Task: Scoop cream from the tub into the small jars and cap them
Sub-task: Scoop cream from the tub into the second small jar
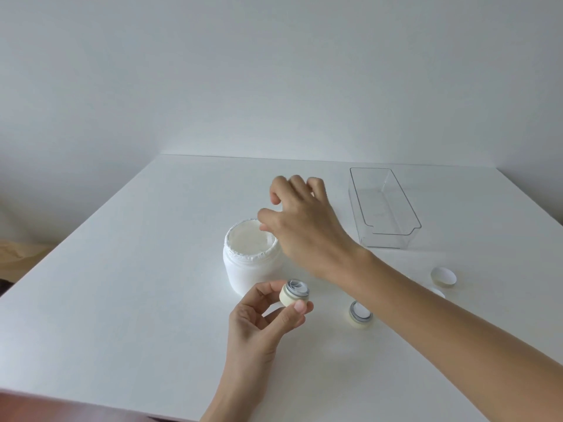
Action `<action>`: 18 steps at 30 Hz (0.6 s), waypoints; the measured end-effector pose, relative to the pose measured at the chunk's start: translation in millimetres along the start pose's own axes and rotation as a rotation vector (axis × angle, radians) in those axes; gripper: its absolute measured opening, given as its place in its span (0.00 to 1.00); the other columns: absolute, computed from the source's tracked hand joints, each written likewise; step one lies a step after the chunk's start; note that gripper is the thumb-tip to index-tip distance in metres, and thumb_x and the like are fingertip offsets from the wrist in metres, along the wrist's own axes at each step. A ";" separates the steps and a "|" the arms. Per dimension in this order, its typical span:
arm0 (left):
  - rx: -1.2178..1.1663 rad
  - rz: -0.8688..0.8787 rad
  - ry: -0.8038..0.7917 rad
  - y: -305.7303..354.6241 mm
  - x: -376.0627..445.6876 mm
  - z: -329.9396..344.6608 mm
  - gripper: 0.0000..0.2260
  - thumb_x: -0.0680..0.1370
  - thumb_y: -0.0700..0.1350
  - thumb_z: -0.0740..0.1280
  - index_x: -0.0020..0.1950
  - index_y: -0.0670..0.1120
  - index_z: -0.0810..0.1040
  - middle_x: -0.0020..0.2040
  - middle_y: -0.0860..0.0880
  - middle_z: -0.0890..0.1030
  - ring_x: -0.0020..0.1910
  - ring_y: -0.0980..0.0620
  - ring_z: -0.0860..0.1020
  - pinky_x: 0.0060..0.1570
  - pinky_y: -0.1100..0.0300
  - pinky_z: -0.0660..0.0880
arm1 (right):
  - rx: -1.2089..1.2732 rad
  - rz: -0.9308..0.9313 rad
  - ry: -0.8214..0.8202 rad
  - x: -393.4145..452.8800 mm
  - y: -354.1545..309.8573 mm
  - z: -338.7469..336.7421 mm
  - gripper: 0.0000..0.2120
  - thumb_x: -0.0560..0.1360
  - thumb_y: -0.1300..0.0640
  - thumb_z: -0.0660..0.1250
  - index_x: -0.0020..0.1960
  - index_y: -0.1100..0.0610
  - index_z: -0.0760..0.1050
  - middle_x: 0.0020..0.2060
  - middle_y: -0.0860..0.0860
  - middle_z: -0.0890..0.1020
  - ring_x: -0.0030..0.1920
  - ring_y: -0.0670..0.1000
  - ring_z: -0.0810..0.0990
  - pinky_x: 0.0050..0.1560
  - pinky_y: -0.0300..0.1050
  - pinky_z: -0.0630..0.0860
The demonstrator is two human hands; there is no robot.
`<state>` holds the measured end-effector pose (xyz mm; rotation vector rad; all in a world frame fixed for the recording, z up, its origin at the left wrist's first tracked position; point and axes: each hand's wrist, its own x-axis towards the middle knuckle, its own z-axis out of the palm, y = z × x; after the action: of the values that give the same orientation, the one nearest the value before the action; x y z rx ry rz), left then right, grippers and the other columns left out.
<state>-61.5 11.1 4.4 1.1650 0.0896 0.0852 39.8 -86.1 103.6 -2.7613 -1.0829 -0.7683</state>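
Note:
A white tub (249,263) of cream stands open in the middle of the white table (122,269), its rim smeared. In front of it my left hand (262,324) holds a small cream-coloured jar (294,293) between thumb and fingertips, its mouth open and tilted toward me. My right hand (301,226) hovers over the tub's right rim and beyond it, fingers spread and curled downward, with nothing visible in it. A second small open jar (359,315) stands on the table under my right forearm. A loose cap (443,277) lies to the right, inside up.
A clear plastic bin (384,208) sits at the back right of the table. Part of another cap (437,292) shows beside my right forearm. The table's far edge meets a plain wall; a floor shows off the left side.

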 end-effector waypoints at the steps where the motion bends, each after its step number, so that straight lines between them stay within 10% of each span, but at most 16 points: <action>1: -0.015 -0.005 0.003 -0.4 0.0 -0.2 0.16 0.63 0.46 0.81 0.48 0.48 0.83 0.48 0.45 0.86 0.48 0.38 0.85 0.42 0.61 0.80 | -0.038 -0.025 -0.054 4.5 -0.8 0.8 0.09 0.78 0.59 0.59 0.47 0.55 0.78 0.51 0.55 0.71 0.52 0.57 0.69 0.54 0.49 0.54; 8: -0.057 -0.001 0.008 -0.8 1.0 -0.9 0.17 0.62 0.43 0.81 0.47 0.46 0.79 0.46 0.45 0.85 0.46 0.35 0.85 0.41 0.60 0.81 | -0.029 -0.025 -0.234 20.1 1.3 0.6 0.10 0.79 0.56 0.58 0.44 0.55 0.76 0.51 0.53 0.68 0.53 0.56 0.66 0.53 0.50 0.55; 18: 0.003 0.029 0.000 -1.2 0.9 -2.8 0.17 0.62 0.44 0.81 0.48 0.48 0.83 0.48 0.49 0.86 0.45 0.38 0.86 0.43 0.60 0.80 | 0.563 0.555 -0.340 12.8 23.9 6.4 0.16 0.80 0.53 0.59 0.42 0.62 0.79 0.48 0.51 0.82 0.54 0.55 0.75 0.55 0.50 0.62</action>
<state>-60.9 13.3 2.2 1.1698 0.0731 0.1110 66.2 -94.5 106.7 -2.5191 -0.4090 0.0734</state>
